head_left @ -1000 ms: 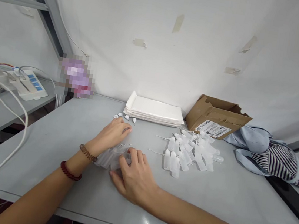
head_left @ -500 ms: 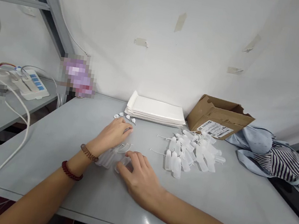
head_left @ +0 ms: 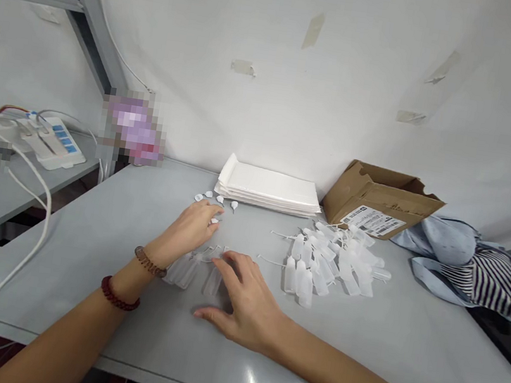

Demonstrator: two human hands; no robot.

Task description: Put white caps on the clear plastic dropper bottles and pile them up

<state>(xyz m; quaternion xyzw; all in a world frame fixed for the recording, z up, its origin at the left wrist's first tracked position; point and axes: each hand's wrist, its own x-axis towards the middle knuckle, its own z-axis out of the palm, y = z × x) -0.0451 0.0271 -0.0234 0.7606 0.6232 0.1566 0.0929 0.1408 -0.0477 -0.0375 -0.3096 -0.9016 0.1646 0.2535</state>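
Note:
My left hand (head_left: 193, 228) is over the left middle of the table, thumb and index finger closed about a small white needle-tip cap (head_left: 215, 221). Just beyond its fingers are several more small white caps (head_left: 234, 205). My right hand (head_left: 246, 302) is open, its thumb spread well away from the fingers. A translucent squeeze bottle (head_left: 212, 281) lies flat beside its fingertips. Several similar bottles (head_left: 186, 271) lie side by side below my left wrist, partly covered by it. A loose pile of translucent bottles (head_left: 322, 262) with thin white straps lies to the right.
White padded mailers (head_left: 268, 187) are stacked against the wall. An open cardboard box (head_left: 379, 200) stands at the back right, with striped and blue fabric (head_left: 479, 270) beyond it. White cables (head_left: 45, 205) hang past the left table edge near a power strip (head_left: 58, 143).
My right thumb has opened away from the fingers, leaving the bottle on the table. My left hand has drawn back slightly to the left, and the cap between its fingers shows more plainly.

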